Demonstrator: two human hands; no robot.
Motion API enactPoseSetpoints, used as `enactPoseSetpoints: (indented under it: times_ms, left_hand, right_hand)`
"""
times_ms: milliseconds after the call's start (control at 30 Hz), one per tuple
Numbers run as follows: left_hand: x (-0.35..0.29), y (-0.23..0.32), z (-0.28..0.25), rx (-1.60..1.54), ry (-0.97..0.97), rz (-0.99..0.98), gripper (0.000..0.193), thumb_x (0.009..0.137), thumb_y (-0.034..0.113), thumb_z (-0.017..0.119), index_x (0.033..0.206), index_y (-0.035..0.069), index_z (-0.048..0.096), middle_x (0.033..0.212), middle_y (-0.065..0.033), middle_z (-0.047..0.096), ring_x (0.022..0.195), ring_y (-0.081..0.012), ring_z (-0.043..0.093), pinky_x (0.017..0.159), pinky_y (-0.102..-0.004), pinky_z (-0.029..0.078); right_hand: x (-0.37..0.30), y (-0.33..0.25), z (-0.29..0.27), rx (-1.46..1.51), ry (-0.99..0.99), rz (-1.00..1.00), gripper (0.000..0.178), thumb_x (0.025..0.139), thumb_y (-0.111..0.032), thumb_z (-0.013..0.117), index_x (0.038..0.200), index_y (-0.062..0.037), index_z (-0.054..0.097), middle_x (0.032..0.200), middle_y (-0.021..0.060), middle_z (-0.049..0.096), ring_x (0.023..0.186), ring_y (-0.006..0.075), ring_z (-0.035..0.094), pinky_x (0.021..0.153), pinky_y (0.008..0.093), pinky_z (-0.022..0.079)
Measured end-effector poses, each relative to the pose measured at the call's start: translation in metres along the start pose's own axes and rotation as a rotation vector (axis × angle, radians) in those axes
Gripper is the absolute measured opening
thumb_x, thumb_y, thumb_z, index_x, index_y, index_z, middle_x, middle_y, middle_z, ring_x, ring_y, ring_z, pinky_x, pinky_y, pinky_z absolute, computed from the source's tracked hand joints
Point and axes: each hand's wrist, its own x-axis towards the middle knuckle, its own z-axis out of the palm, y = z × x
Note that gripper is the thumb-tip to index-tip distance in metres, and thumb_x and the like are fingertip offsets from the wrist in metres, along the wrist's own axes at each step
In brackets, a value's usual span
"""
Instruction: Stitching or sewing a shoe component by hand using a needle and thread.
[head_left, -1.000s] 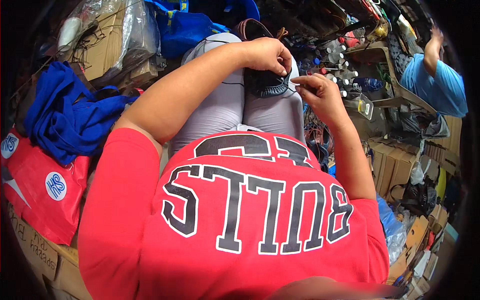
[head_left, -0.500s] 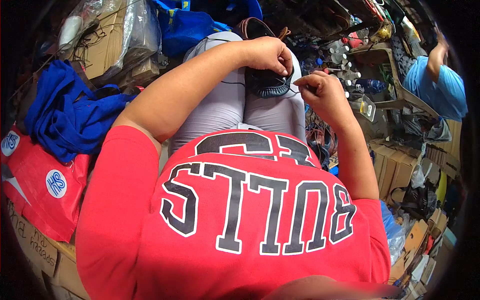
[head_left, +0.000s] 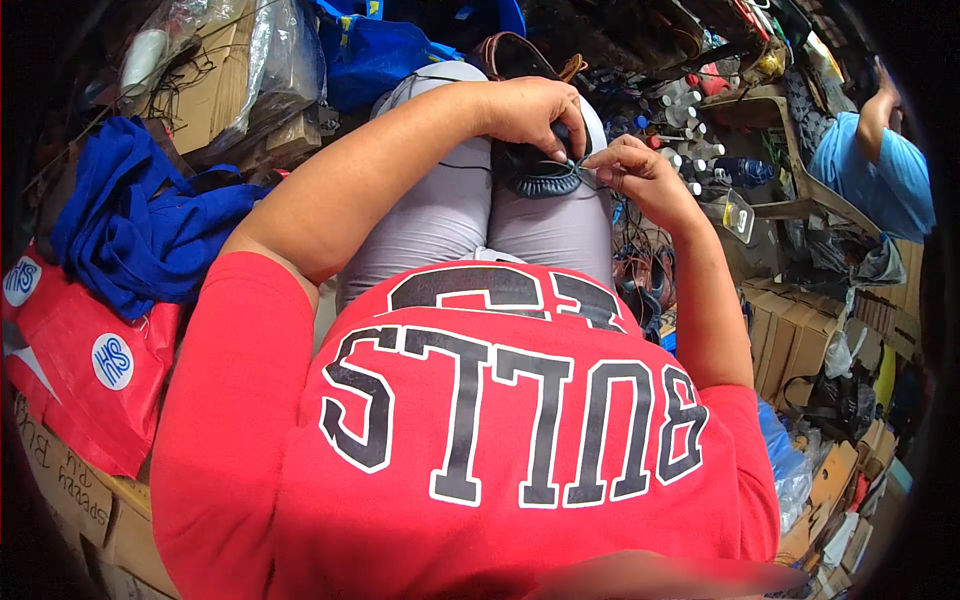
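A black shoe [head_left: 546, 182] with a ribbed, pleated edge rests on my grey-trousered thighs. My left hand [head_left: 540, 118] reaches over it, thumb and fingers pinched at the shoe's upper right edge. Close beside, my right hand [head_left: 648, 182] pinches a thin dark thread [head_left: 583, 170] at that same edge. The fingertips of both hands almost touch. Whether a needle is among them is too small to tell. Another stretch of dark cord crosses my left thigh. Much of the shoe is hidden under my left hand.
Beyond my knees lie a brown shoe [head_left: 512, 52] and a blue bag [head_left: 385, 62]. Blue cloth [head_left: 140, 225] and a red bag [head_left: 85, 385] are at left. Several bottles [head_left: 690, 125], a chair frame [head_left: 790, 150] and cardboard [head_left: 790, 335] stand at right, near a person in light blue [head_left: 870, 170].
My right hand has moved slightly left and up, bringing its fingertips to my left hand's. The left thumb and fingers have dipped toward the shoe's edge.
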Motion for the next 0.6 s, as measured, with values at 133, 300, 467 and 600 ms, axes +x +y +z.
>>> enactPoseSetpoints:
  times_ms: [133, 300, 467, 600]
  left_hand:
    - [-0.002, 0.003, 0.000, 0.022, 0.014, 0.010, 0.022, 0.067, 0.009, 0.074, 0.088, 0.015, 0.072, 0.092, -0.0039, 0.054, 0.094, -0.0205, 0.052, 0.082, -0.0304, 0.042]
    - [-0.006, -0.001, 0.004, -0.002, 0.037, 0.007, 0.023, 0.065, 0.008, 0.075, 0.088, 0.014, 0.072, 0.092, -0.0038, 0.054, 0.093, -0.0208, 0.052, 0.082, -0.0304, 0.042]
    - [-0.007, 0.001, 0.002, 0.017, 0.043, -0.009, 0.025, 0.062, 0.010, 0.076, 0.087, 0.013, 0.071, 0.092, -0.0051, 0.056, 0.092, -0.0219, 0.055, 0.081, -0.0315, 0.044]
    - [-0.027, 0.017, 0.017, 0.198, 0.493, -0.033, 0.025, 0.065, 0.017, 0.076, 0.086, 0.008, 0.066, 0.095, -0.0096, 0.056, 0.096, -0.0268, 0.055, 0.082, -0.0342, 0.045]
  right_hand:
    - [0.006, 0.013, -0.002, 0.098, -0.050, -0.040, 0.015, 0.083, -0.001, 0.058, 0.095, -0.0039, 0.067, 0.090, -0.0006, 0.052, 0.087, 0.0086, 0.050, 0.077, 0.0216, 0.039]
    - [0.009, 0.015, 0.002, 0.110, -0.037, -0.044, 0.015, 0.083, -0.002, 0.058, 0.096, -0.0022, 0.067, 0.093, 0.0011, 0.053, 0.091, 0.0101, 0.050, 0.082, 0.0230, 0.039]
    - [0.004, 0.009, 0.026, 0.290, 0.108, 0.039, 0.017, 0.076, -0.007, 0.071, 0.093, -0.0016, 0.069, 0.090, 0.0023, 0.064, 0.084, 0.0082, 0.056, 0.075, 0.0228, 0.045]
    - [-0.008, 0.002, 0.035, -0.003, 0.285, -0.129, 0.015, 0.076, -0.005, 0.070, 0.091, -0.0063, 0.070, 0.082, 0.0007, 0.058, 0.077, 0.0075, 0.053, 0.067, 0.0221, 0.043]
